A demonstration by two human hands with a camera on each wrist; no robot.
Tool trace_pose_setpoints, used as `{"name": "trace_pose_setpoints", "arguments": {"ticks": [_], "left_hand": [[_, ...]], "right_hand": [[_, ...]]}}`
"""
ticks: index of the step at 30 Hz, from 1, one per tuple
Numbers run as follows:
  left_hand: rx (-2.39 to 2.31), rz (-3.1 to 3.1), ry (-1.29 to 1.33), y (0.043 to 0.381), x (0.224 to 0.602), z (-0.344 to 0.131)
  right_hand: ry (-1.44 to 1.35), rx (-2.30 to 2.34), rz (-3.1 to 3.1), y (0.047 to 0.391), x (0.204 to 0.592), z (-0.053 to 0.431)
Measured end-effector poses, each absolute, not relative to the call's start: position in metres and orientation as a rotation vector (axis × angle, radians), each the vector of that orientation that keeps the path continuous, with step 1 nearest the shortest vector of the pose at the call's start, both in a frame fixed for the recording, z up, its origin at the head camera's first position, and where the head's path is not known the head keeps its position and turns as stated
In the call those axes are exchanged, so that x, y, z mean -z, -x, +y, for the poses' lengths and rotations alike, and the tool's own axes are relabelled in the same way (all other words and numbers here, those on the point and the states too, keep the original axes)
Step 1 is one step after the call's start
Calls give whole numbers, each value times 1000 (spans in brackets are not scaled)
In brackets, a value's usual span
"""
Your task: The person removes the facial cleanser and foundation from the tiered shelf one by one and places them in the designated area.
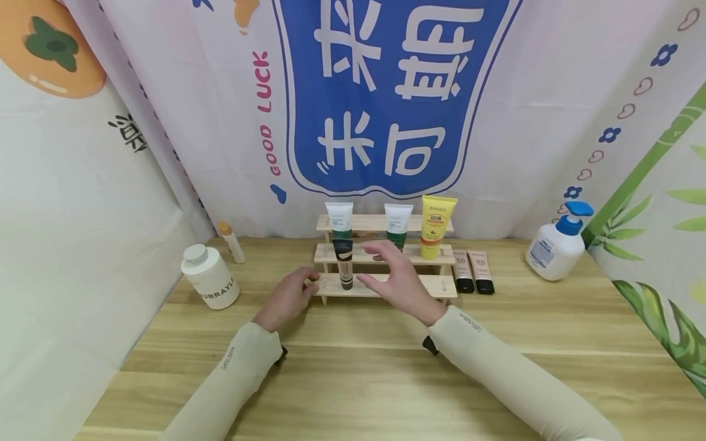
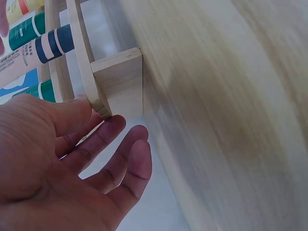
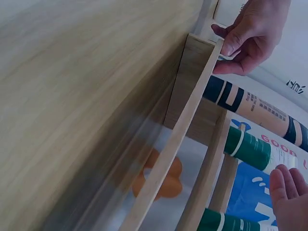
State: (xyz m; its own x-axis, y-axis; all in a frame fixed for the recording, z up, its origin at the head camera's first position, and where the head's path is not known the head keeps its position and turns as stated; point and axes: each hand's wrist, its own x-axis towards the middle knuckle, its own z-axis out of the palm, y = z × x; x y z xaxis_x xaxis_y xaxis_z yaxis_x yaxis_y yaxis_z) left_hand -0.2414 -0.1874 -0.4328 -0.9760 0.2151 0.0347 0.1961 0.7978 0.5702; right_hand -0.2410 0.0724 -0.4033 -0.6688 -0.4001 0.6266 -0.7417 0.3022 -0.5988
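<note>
Wooden shelf-end [image 2: 97,100] sits pinched in your left hand [image 1: 289,298], seemingly to steady the rack [image 1: 366,222], while your right hand [image 1: 399,280], fingers relaxed and gripping nothing, hovers beside the dark-ended tube [image 1: 345,267] standing upright on the lowest tier [image 1: 438,286]

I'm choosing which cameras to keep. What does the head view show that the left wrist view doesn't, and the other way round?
Only the head view: the white bottle, orange-topped stick, blue-topped pump bottle and two BB tubes.

Only the left wrist view: the palm side of the left hand and the wide side of the wooden stand's end leg.

Both: that hand gripping the wooden stand, the beige-and-black tube, green-and-white tubes and yellow tube, partly cropped at the wrist.
</note>
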Motion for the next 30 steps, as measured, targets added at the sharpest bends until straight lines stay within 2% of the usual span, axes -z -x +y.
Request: {"name": "trace_pose_setpoints", "arguments": {"ticks": [12,30], "left_hand": [[-910,2963,-323,242,434,-189],[-930,2973,-367,240,433,-189]], "right_hand": [[-930,-1373,-2117,246,413,44],[-959,-1347,-2104,248,411,28]]}}
